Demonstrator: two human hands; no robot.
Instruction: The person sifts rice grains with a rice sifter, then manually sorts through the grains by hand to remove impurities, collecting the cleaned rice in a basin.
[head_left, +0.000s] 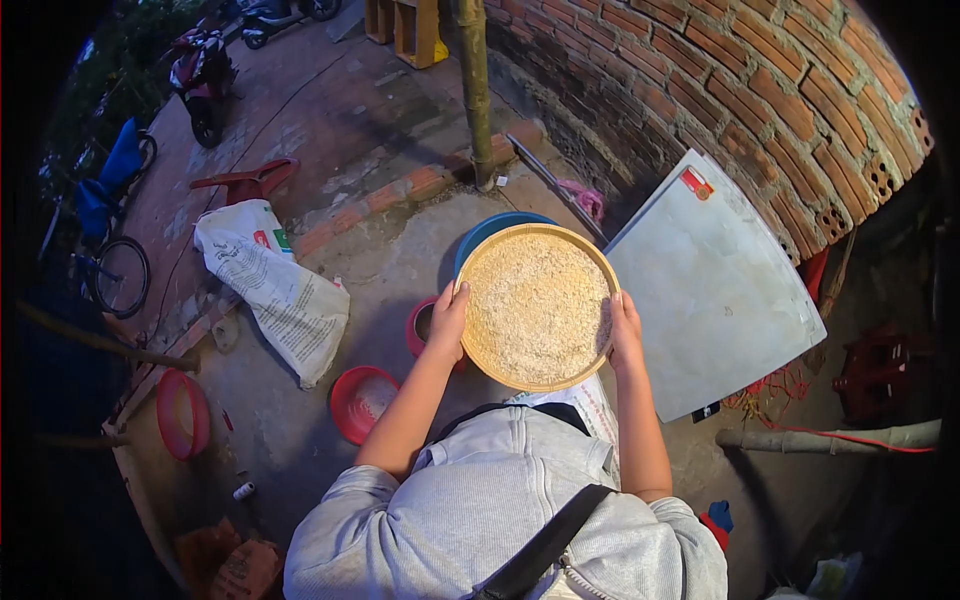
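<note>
A round, shallow woven winnowing basket (538,386) is held out in front of my body. A layer of pale, grain-like flakes (535,305) covers its bottom. My left hand (449,325) grips the rim on the left side, and my right hand (626,332) grips it on the right. Both sets of fingers are partly hidden by the rim. Behind and below the basket, a blue basin (497,226) shows only its far edge. Partly covered by the basket and my left forearm is a small red container (418,328).
A red basin (352,405) sits left of me, with another red basin (182,415) farther out. A white sack (275,285) lies on the floor. At right stands a large pale panel (710,300) near the brick wall (700,70). A bamboo post (475,90) rises ahead.
</note>
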